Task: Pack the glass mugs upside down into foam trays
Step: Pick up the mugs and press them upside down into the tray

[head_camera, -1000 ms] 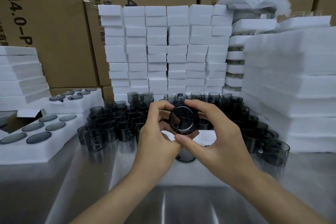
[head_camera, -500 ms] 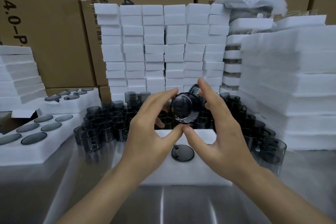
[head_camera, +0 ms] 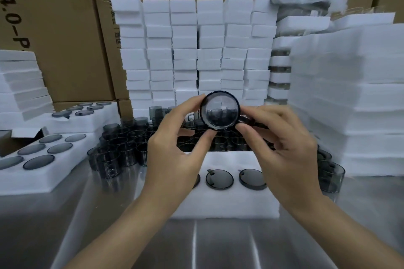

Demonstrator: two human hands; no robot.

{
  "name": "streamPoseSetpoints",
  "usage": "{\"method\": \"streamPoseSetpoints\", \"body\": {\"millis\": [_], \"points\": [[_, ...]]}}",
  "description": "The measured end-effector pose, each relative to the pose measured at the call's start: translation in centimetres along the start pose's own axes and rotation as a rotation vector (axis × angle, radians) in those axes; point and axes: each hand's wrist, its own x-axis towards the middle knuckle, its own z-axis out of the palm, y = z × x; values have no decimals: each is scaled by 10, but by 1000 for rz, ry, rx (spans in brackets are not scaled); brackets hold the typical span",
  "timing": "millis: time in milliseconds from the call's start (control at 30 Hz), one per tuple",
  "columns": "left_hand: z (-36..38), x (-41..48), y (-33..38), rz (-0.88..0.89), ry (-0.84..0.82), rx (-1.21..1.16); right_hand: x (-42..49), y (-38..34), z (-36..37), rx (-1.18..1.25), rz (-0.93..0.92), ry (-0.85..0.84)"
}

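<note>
I hold one smoky glass mug (head_camera: 220,111) up at chest height, its round end facing me and its handle pointing right. My left hand (head_camera: 175,150) pinches its left rim between thumb and fingers. My right hand (head_camera: 282,148) grips the right side near the handle. Below lies a white foam tray (head_camera: 229,201) with upside-down mugs (head_camera: 219,179) seated in its holes; my left hand hides part of it. Behind the tray stands a crowd of loose mugs (head_camera: 122,146).
A filled foam tray (head_camera: 50,172) sits at the left, another (head_camera: 96,116) behind it. Stacked foam blocks (head_camera: 196,50) form a wall at the back, tall foam piles (head_camera: 349,94) stand at the right. Cardboard boxes (head_camera: 56,28) are behind. A lone mug (head_camera: 332,177) stands at the right.
Both hands lifted the mug higher and turned it so its round end faces me. My view shifted and more of the tray with its seated mugs now shows.
</note>
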Motion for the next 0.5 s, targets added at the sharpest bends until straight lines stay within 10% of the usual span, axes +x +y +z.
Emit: {"method": "streamPoseSetpoints", "body": {"millis": [500], "points": [[-2, -1, 13, 183, 85, 96, -3, 0, 3, 152, -83, 12]]}}
